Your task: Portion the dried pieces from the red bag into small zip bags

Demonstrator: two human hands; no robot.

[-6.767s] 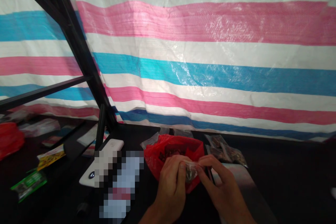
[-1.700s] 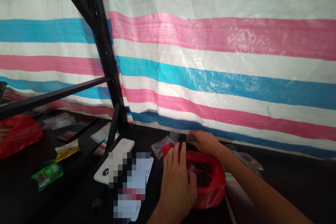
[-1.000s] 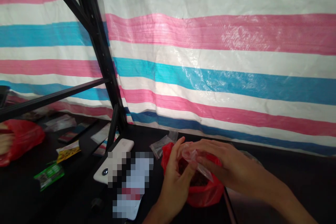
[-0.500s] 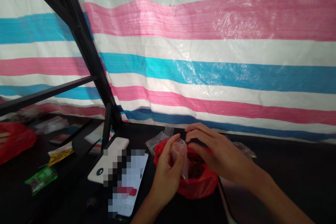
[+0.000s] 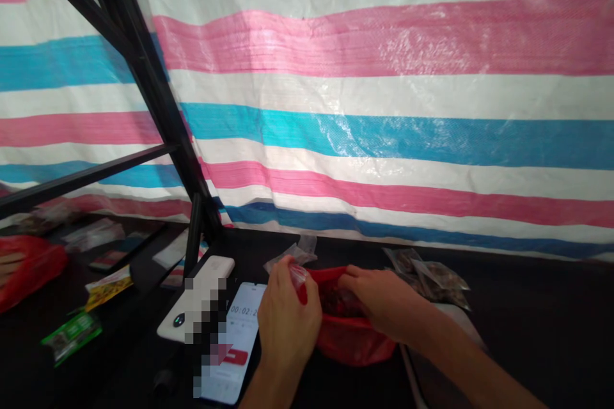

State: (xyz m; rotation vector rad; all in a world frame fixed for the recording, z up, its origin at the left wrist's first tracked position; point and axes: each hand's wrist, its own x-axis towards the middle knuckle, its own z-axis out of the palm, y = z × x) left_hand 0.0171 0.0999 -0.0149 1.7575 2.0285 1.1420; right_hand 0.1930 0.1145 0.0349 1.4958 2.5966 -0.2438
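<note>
My left hand (image 5: 290,323) is closed on a small clear plastic bag (image 5: 298,276), whose top shows between thumb and fingers. Right beside it sits a red plastic bag (image 5: 355,342), its mouth spread wide. Dark, crumbly contents (image 5: 333,301) lie inside it; I cannot tell what they are. My right hand (image 5: 378,297) reaches over the red bag's right rim, fingers curled together and dipping into the contents. Its fingertips are hidden, so whatever they pinch does not show.
Filled clear packets (image 5: 439,278) lie behind my right forearm, and flat clear bags (image 5: 292,255) behind my left hand. A white phone (image 5: 211,281) and a phone with a running timer (image 5: 244,313) are at left. Beyond a black metal frame (image 5: 165,108) lies a green packet (image 5: 71,335).
My left hand, with the clear bag, has moved left and turned its back to me. My right hand has lowered from above the red bag into its mouth.
</note>
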